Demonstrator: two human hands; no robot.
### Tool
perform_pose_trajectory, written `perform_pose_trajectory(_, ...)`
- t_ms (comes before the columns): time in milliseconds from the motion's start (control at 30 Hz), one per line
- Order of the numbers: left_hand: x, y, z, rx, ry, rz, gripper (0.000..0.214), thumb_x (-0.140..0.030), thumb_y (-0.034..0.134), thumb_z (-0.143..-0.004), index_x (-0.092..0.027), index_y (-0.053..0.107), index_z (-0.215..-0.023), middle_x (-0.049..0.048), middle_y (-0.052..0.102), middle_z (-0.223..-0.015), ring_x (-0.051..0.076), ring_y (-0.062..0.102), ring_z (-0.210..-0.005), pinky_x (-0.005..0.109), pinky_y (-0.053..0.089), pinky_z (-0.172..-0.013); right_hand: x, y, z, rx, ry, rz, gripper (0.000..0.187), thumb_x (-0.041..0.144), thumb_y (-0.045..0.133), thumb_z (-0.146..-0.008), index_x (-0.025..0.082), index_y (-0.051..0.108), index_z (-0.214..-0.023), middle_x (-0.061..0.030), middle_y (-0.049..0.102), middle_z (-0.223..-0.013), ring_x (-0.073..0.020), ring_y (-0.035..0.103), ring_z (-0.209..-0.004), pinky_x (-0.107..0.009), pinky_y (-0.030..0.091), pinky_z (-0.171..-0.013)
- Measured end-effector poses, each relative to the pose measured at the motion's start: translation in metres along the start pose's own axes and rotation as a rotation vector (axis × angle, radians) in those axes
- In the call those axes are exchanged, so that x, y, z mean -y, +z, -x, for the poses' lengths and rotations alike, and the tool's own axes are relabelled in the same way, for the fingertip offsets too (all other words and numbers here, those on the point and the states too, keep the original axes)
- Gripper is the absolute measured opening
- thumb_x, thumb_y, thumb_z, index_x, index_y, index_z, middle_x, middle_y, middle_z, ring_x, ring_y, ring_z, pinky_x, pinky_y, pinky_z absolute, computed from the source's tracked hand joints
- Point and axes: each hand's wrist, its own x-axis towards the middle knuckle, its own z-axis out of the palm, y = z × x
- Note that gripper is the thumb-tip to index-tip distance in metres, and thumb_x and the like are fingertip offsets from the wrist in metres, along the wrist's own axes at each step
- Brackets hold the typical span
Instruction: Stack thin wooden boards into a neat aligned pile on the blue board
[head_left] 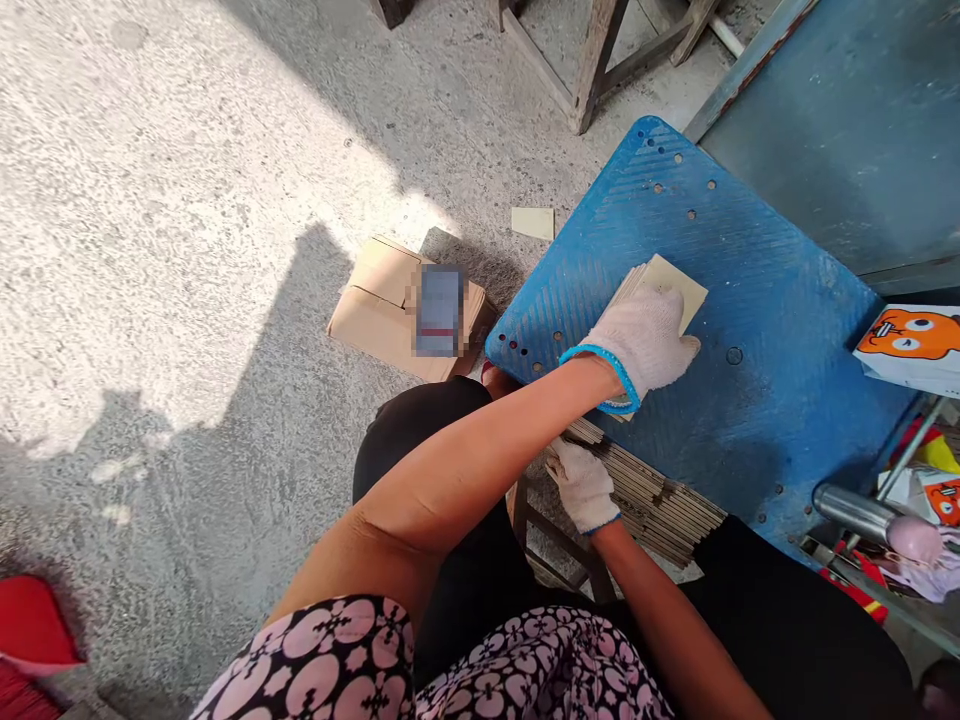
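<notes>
My left hand [641, 335], in a white knit glove with a blue cuff, lies curled over a stack of tan cardboard pieces [671, 285] on a blue tabletop [720, 410]. Its glove hides part of that stack. Lower down, my right hand [585, 488], also gloved, has its fingers bent at the left end of a second, larger stack of cardboard pieces [652, 500]. This stack sits edge-up between my lap and the table's near edge. My left forearm crosses above the right hand.
On the concrete floor left of the table, cardboard [375, 310] lies with a blurred phone-like thing [440, 310] on it. One loose card [532, 222] is nearby. Printed white packaging [911, 345] and a metal cylinder [855, 512] are at the right. Wooden legs [592, 70] stand behind.
</notes>
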Motion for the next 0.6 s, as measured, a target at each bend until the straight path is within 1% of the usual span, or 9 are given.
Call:
perform_pose_trajectory(133,0.001,0.0,0.0,0.005,0.004,-0.013,0.038,-0.04,0.046,-0.091,-0.013,0.058,-0.116,0.014,0.061,-0.117,0.027,0.061,-0.104,0.035,0.049,-0.085,-0.005,-0.007,-0.004,-0.04,0.039,-0.046,0.035,0.023,0.045,-0.096,0.025,0.062,-0.126,-0.0082,0.071,-0.105,-0.0208,0.066,-0.092,-0.028,0.045,-0.073)
perform_pose_trajectory(233,0.001,-0.002,0.001,0.014,0.017,-0.026,0.039,-0.038,0.046,-0.091,-0.013,0.057,-0.118,0.0144,0.061,-0.118,0.026,0.061,-0.106,0.034,0.048,-0.087,-0.014,-0.017,0.001,-0.105,0.046,-0.254,0.034,0.024,0.048,-0.093,0.025,0.066,-0.122,-0.0073,0.072,-0.109,-0.0217,0.067,-0.098,-0.03,0.049,-0.082)
perform_pose_trajectory(300,0.002,-0.004,0.001,0.051,0.007,-0.038,0.04,-0.038,0.047,-0.091,-0.013,0.057,-0.12,0.0137,0.062,-0.119,0.026,0.061,-0.108,0.033,0.047,-0.089,-0.025,-0.031,0.01,-0.153,0.059,-0.393,0.033,0.025,0.05,-0.091,0.024,0.069,-0.118,-0.0078,0.072,-0.113,-0.0229,0.067,-0.102,-0.033,0.05,-0.087)
perform_pose_trajectory(367,0.004,-0.005,0.001,0.096,-0.015,-0.036,0.041,-0.039,0.047,-0.09,-0.016,0.057,-0.123,0.0122,0.062,-0.121,0.026,0.06,-0.11,0.033,0.046,-0.091,-0.041,-0.052,0.022,-0.178,0.068,-0.503,0.033,0.027,0.051,-0.089,0.024,0.071,-0.116,-0.0075,0.071,-0.115,-0.0237,0.066,-0.105,-0.035,0.051,-0.089)
perform_pose_trajectory(433,0.006,-0.005,0.0,0.138,-0.033,-0.019,0.043,-0.041,0.048,-0.089,-0.019,0.058,-0.124,0.0104,0.063,-0.124,0.026,0.06,-0.113,0.033,0.045,-0.092,-0.06,-0.079,0.033,-0.164,0.062,-0.677,0.032,0.032,0.055,-0.086,0.027,0.072,-0.112,-0.0043,0.072,-0.113,-0.0237,0.066,-0.104,-0.036,0.051,-0.088)
perform_pose_trajectory(500,0.009,-0.003,0.0,0.183,-0.042,0.013,0.044,-0.044,0.05,-0.087,-0.02,0.061,-0.122,0.0094,0.064,-0.124,0.026,0.059,-0.114,0.032,0.044,-0.093,-0.079,-0.11,0.041,-0.138,0.094,-0.868,0.029,0.037,0.06,-0.083,0.027,0.074,-0.106,-0.0022,0.074,-0.103,-0.0215,0.067,-0.095,-0.032,0.052,-0.081)
perform_pose_trajectory(567,0.012,0.0,-0.001,0.236,-0.035,0.058,0.043,-0.047,0.05,-0.086,-0.02,0.066,-0.116,0.0101,0.067,-0.12,0.026,0.061,-0.111,0.031,0.045,-0.09,-0.096,-0.14,0.047,-0.171,0.131,-1.019,0.028,0.04,0.067,-0.078,0.024,0.076,-0.099,-0.0019,0.074,-0.094,-0.0186,0.065,-0.086,-0.028,0.051,-0.075)
perform_pose_trajectory(600,0.014,0.001,-0.001,0.265,-0.029,0.085,0.043,-0.049,0.051,-0.085,-0.02,0.068,-0.111,0.0105,0.069,-0.115,0.027,0.062,-0.108,0.031,0.045,-0.088,-0.103,-0.154,0.049,-0.21,0.135,-1.087,0.029,0.041,0.071,-0.074,0.022,0.076,-0.095,-0.0022,0.073,-0.09,-0.0176,0.064,-0.083,-0.026,0.05,-0.072)
